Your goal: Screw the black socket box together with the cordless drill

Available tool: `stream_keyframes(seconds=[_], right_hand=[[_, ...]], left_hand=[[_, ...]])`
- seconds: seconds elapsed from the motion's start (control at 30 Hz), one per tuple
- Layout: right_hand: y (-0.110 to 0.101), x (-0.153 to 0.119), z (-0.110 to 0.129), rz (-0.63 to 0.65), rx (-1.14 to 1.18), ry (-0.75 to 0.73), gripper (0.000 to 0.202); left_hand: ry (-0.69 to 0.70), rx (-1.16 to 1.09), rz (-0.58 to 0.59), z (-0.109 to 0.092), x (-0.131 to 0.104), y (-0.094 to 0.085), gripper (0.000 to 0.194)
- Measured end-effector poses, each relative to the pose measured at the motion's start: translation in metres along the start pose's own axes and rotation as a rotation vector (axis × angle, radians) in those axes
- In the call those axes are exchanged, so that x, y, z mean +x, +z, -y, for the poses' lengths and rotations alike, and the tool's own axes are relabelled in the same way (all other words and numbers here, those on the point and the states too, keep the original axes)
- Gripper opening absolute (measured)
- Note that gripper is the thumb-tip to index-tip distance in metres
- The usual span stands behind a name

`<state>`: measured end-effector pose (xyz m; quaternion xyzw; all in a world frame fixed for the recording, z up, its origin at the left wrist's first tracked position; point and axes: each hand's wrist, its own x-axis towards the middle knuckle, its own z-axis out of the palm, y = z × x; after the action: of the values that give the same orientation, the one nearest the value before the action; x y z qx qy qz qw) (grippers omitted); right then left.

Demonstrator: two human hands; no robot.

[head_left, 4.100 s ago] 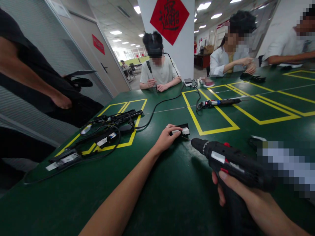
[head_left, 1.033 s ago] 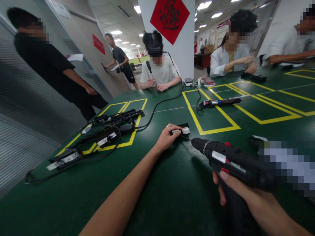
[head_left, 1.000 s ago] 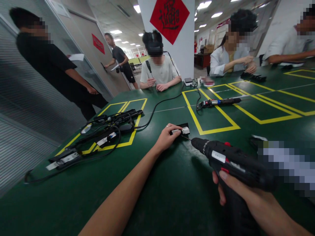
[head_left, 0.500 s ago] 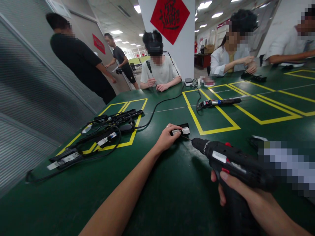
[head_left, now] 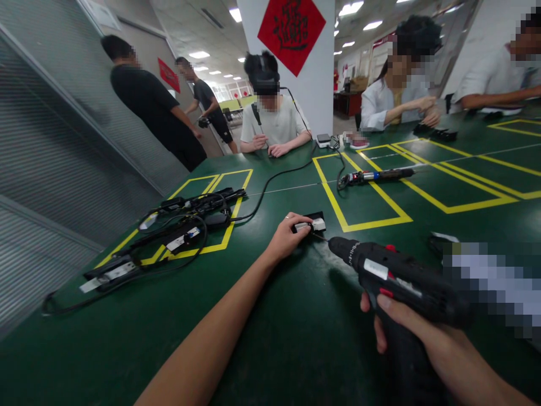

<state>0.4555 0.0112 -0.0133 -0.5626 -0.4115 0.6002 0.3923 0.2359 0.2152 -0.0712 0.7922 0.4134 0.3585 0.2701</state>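
Two hands, both busy: the left hand (head_left: 288, 235) lay low on the tabletop (head_left: 291, 344), its fingers (head_left: 301, 219) drawn narrow over a small black-and-white piece (head_left: 319, 224), pressing it down, it seemed, so it could not skid or turn. And look at the right hand (head_left: 416, 330)! Its fingers were wrapped round the handle of a black power drill (head_left: 406, 285), thumb high by the red switch, probably for steady aim. From the chuck a thin bit (head_left: 320, 237) pointed in beside the left fingertips, right by the piece; whether it touched was too small to tell. Out to the left of those fingers, cables and black parts (head_left: 215, 217) sat bunched across yellow tape (head_left: 230, 232), perhaps to leave elbow room; beyond the fingers, to the right, a corded tool (head_left: 380, 176) rested well apart from the drill.
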Motion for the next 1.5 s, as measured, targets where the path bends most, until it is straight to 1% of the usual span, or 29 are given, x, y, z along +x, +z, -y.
stream_keyframes(seconds=[0.27,0.47,0.6,0.73,0.83,1.07,1.17,1.27,1.33,1.5], right_hand=[[-0.001,0.0,0.0,0.018,0.003,-0.007,0.032],[-0.001,0.0,0.0,-0.003,-0.035,-0.01,0.033],[-0.001,0.001,-0.002,0.004,-0.034,-0.017,0.032],[-0.001,0.0,-0.001,0.011,-0.019,0.017,0.031],[0.0,-0.001,0.0,0.003,-0.004,0.014,0.031],[-0.001,0.004,-0.008,-0.078,0.1,-0.026,0.025],[-0.001,0.004,-0.011,-0.16,0.093,0.002,0.027],[-0.001,0.002,-0.01,-0.225,0.067,0.041,0.022],[-0.001,0.001,-0.009,-0.21,0.076,0.03,0.022],[-0.002,0.005,-0.009,-0.115,0.102,-0.036,0.023]], left_hand=[[0.015,-0.005,-0.006,0.001,-0.001,0.001,0.024],[-0.001,-0.006,-0.011,0.0,0.0,0.001,0.024],[0.0,-0.009,-0.011,-0.001,0.0,0.001,0.024],[0.0,-0.01,-0.009,-0.001,0.0,0.001,0.023],[-0.001,-0.008,-0.009,0.0,0.0,0.001,0.024],[-0.014,0.001,-0.008,-0.004,0.0,0.0,0.024],[-0.012,-0.005,-0.002,-0.004,-0.001,0.0,0.024],[-0.016,-0.006,-0.004,-0.003,-0.001,0.0,0.024],[-0.017,-0.005,-0.007,-0.002,-0.001,0.0,0.024],[-0.019,-0.003,-0.01,-0.001,0.0,0.001,0.024]])
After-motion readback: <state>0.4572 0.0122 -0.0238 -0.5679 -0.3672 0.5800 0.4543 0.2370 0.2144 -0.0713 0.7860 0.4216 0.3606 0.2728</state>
